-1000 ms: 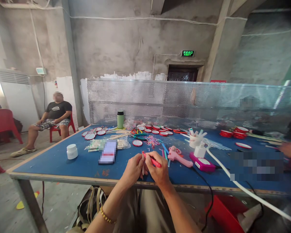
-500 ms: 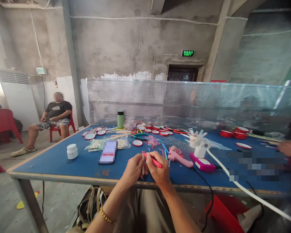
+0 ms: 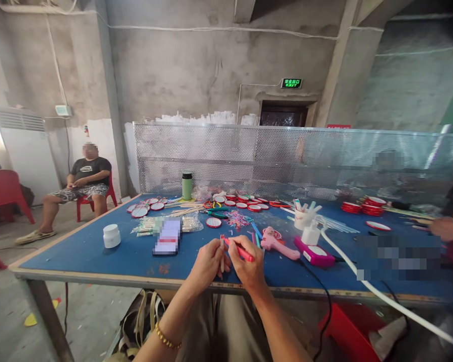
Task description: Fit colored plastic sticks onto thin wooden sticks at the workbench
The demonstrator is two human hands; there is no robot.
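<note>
My left hand [image 3: 207, 264] pinches a thin pale stick [image 3: 222, 254] held upright at the near edge of the blue table [image 3: 98, 251]. My right hand [image 3: 247, 266] is closed round a red pen-like tool [image 3: 241, 250] whose tip meets the top of the stick. The two hands touch each other just above the table edge. A gold bracelet [image 3: 166, 339] sits on my left wrist. A pink glue gun [image 3: 277, 243] lies just right of my hands.
A white jar [image 3: 111, 236], a green bottle [image 3: 187, 186], several red-rimmed discs [image 3: 245, 203], a white cup of sticks [image 3: 303, 217] and a magenta device [image 3: 315, 252] lie on the table. A perforated metal screen [image 3: 249, 156] stands behind. Another person's hand [image 3: 443, 229] is at right; a person sits at left [image 3: 85, 176].
My hands stay together at the table edge; the red tool has shifted slightly against the stick. The seated person's arms moved a little.
</note>
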